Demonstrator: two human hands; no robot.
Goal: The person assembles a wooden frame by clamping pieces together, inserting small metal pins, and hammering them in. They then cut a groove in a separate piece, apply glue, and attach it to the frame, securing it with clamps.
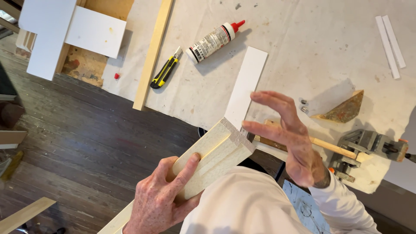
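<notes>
Gripping the wood block, my left hand wraps its lower end. My right hand hovers spread wide beside its cut end, empty, above the counter.

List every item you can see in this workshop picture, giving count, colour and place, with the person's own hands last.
Moulded wood piece: one, pale, held at centre.
Glue bottle: one, white with red cap, top centre.
Utility knife: one, yellow and black, left of bottle.
Wood strip: one, pale, on the drop cloth's left edge.
White board: one, centre.
Thin white strips: two, top right.
Wooden wedge: one, brown, right.
Clamp: one, grey metal, right.
Drop cloth: one, off-white.
Left hand: grips the moulded piece.
Right hand: open, fingertip at its end.
</notes>
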